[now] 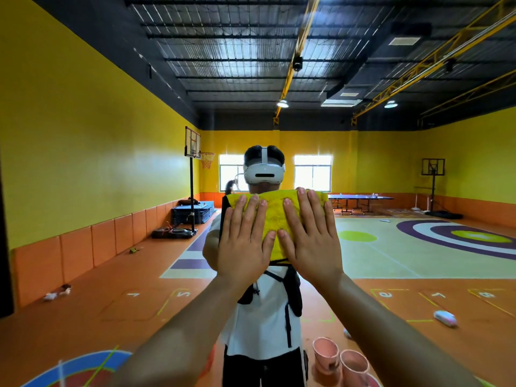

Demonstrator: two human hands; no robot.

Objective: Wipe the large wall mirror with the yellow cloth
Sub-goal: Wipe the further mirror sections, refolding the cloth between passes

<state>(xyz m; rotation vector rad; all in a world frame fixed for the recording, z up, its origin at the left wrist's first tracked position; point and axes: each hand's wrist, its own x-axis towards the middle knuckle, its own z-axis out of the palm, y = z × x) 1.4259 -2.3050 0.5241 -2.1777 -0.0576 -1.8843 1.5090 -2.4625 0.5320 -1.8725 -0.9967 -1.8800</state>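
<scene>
The large wall mirror (391, 247) fills nearly the whole view and reflects a yellow-walled sports hall and my own figure. The yellow cloth (275, 216) is spread flat against the glass at chest height in the middle of the view. My left hand (244, 241) lies on its left part, palm flat and fingers spread upward. Beside it, my right hand (310, 236) presses the right part the same way, thumbs almost touching. The cloth's lower edge is hidden behind my palms.
Two pink buckets (339, 361) appear low on the right, reflected at the mirror's foot. The reflection shows a basketball hoop stand (192, 185) on the left, a table tennis table (360, 199) far back, and small objects on the orange floor. The mirror's dark left edge (4, 247) borders the view.
</scene>
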